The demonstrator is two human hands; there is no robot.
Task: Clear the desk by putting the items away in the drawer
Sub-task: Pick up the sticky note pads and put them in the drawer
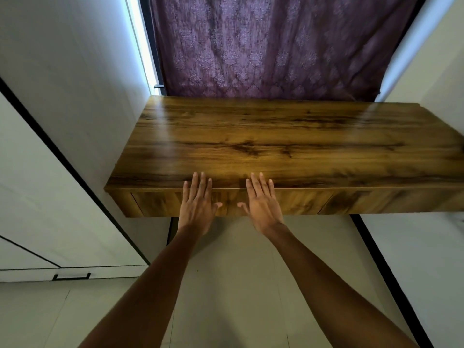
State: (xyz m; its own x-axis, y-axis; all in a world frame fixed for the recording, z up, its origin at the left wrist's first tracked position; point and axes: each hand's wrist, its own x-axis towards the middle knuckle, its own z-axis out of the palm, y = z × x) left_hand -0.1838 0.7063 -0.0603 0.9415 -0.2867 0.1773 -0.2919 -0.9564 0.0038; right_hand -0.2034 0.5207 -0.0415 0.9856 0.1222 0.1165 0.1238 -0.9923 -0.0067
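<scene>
- Our left hand (198,208) and right hand (262,207) lay flat, fingers straight and holding nothing, against the closed drawer (296,202) at the desk (276,144) near edge.
- We judged even pressure would seat it squarely.

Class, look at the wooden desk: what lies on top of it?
Only fingertips of the left hand and right hand overlap the desk front edge. The drawer is shut, contents hidden.

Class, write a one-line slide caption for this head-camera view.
Both hands, left and right, held flat before the closed drawer front of a wooden desk, purple curtain behind.
</scene>
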